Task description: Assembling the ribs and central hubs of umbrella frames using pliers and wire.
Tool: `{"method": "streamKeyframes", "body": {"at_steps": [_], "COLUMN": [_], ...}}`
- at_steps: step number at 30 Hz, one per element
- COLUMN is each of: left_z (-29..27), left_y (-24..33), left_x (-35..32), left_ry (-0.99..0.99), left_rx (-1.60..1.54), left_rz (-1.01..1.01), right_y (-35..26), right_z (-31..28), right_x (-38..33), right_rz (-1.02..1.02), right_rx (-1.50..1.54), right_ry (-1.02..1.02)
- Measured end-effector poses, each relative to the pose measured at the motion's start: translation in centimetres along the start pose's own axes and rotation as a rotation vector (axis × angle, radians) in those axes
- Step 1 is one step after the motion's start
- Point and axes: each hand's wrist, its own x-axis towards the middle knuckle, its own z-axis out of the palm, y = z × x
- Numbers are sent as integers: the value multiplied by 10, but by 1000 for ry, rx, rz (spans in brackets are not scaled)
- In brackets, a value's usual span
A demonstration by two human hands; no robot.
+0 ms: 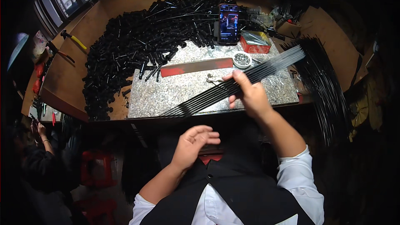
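Observation:
A slanting bundle of thin black rods (208,99) is gripped in my right hand (252,95), held over the front of the speckled stone slab (160,91). The rods' upper right end looks blurred and pale; the lower left end fans out slightly near the slab's front edge. My left hand (192,145) is in front of my body, below the table edge, fingers loosely bent and apart, with nothing seen in it. Beyond the rods lie a small metal fitting (214,78) and a flat bar with red ends (196,67). Beside them stands a white dish of small metal parts (241,60).
Black tubular parts (137,37) are heaped at the back and left. A lit phone (228,25) stands behind the slab, near a red box (255,43). More black rods (327,87) overhang the right edge. Hammer (75,40) at left; co-worker's hand (41,131), red stool (97,168) lower left.

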Motion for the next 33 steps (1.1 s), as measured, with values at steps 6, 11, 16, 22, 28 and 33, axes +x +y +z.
{"method": "streamKeyframes", "body": {"at_steps": [6, 11, 16, 22, 28, 33], "left_z": [10, 11, 6, 10, 23, 39], "left_y": [19, 49, 81, 101, 116, 126], "left_x": [-14, -16, -12, -2, 22, 34], "left_ry": [-133, -77, 59, 114, 67, -147], "left_rx": [0, 153, 267, 210, 357, 222], "left_rz": [-111, 231, 510, 573, 589, 429], "right_y": [-43, -22, 23, 38, 33, 51], "right_z": [-11, 7, 10, 19, 19, 24], "right_x": [1, -10, -7, -17, -15, -23], "right_rz": [-64, -86, -288, -187, -109, -275], "right_rx": [-370, -707, -810, -727, -830, -693], "right_ry": [-286, -522, -774, -878, -939, -863]}}
